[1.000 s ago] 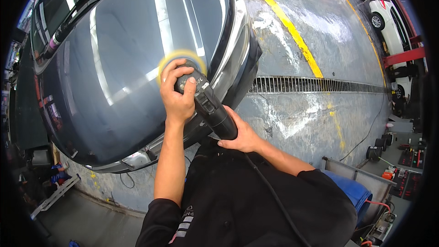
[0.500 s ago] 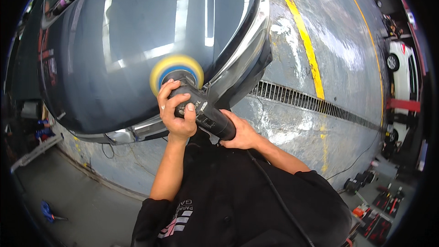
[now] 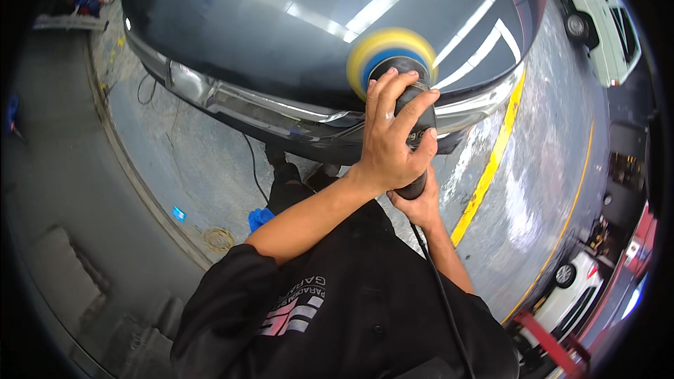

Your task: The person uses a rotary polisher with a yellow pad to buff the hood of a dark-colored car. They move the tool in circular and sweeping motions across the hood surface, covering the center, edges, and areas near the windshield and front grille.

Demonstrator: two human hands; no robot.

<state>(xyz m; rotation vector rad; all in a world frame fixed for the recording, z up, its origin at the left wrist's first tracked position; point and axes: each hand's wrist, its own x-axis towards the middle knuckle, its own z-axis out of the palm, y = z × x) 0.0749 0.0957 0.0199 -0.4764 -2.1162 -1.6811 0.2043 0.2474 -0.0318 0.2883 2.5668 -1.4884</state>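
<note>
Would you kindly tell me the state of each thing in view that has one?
Hood: shut, glossy with light reflections.
Polisher: held in both hands.
Pad: against the hood near its front edge, blurred, apparently spinning.
Left hand: fingers spread over the polisher's head.
Right hand: gripping the polisher's lower end.
Cord: trailing from the polisher.
Coil: loosely looped.

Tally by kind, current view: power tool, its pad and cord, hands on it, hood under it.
Polisher: 1
Yellow pad: 1
Black cord from the handle end: 1
Hands: 2, left hand over the head end and right hand at the handle end
Dark car hood: 1
Total: 6
</note>
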